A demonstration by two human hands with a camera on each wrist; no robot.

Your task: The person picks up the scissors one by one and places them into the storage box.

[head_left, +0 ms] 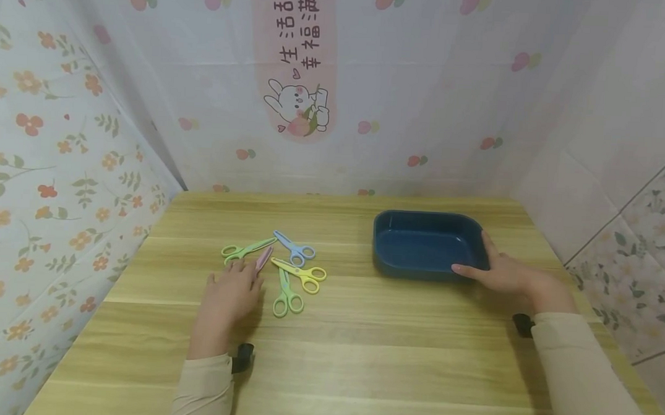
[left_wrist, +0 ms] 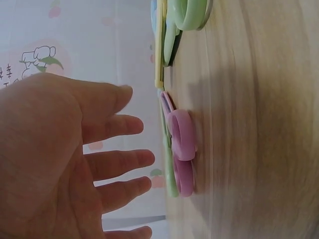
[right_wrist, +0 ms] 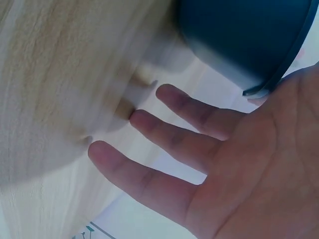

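My left hand (head_left: 231, 296) hovers over pink-purple scissors (head_left: 263, 258), its fingers spread and loosely bent, holding nothing. In the left wrist view the pink scissors' handles (left_wrist: 183, 137) lie just beyond the fingertips. Around them are green scissors (head_left: 247, 249), blue scissors (head_left: 295, 249), yellow scissors (head_left: 302, 273) and another green pair (head_left: 288, 295), partly overlapping. On the right, my right hand (head_left: 510, 274) holds the near right corner of a dark blue rectangular bin (head_left: 419, 274), thumb over the rim. The right wrist view shows three fingers (right_wrist: 169, 137) stretched beside the bin's wall.
The scissors and bin stand on a wood-grain table (head_left: 348, 357). A printed curtain (head_left: 426, 100) hangs along its back edge, with floral cloth (head_left: 49, 176) at the left and pale panels (head_left: 619, 152) at the right.
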